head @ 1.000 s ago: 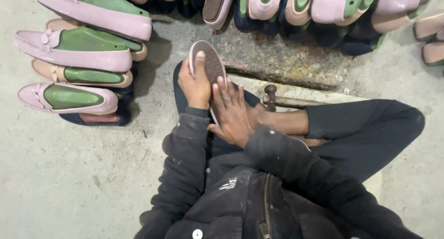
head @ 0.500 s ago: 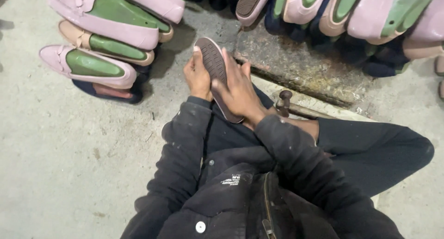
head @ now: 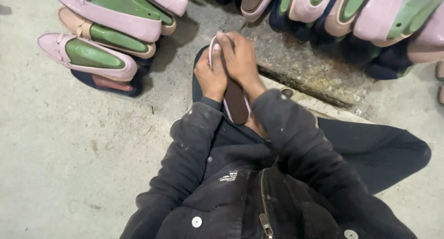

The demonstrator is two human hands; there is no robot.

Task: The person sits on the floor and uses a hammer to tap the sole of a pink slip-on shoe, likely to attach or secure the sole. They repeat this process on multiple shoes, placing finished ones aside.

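The shoe sole [head: 235,98], brown with a pale rim, lies over the person's lap, clasped by both hands: left hand [head: 212,77] gripping its edge, right hand [head: 240,58] folded over its top. Pink shoes on green lasts [head: 88,56] lie stacked on the concrete floor [head: 69,155] just beyond, beside a rough stone slab [head: 305,68].

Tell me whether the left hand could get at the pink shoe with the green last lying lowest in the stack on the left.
Probably yes. The left hand is now clasped on the brown-soled shoe together with the right hand, so it must let go first. Bare concrete floor lies between it and the pink shoe; nothing blocks the way.
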